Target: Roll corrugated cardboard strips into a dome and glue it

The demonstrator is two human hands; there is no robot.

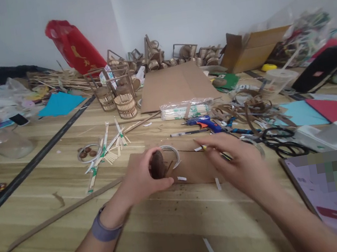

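Note:
My left hand is closed around a small, dark brown, rounded piece. A brown strip sticks out near its thumb. Behind that piece lies a roll of pale tape on a flat sheet of brown cardboard. To the right, my right hand pinches a thin dark tool with a yellow part, mostly hidden by the fingers, so its kind cannot be made out. Small white strips are scattered on and around the cardboard.
Beyond the hands lie a blue glue gun, a pen and a pack of sticks. Black-handled scissors rest at right. Small slatted baskets stand at back left. A long brown strip crosses the table's left side.

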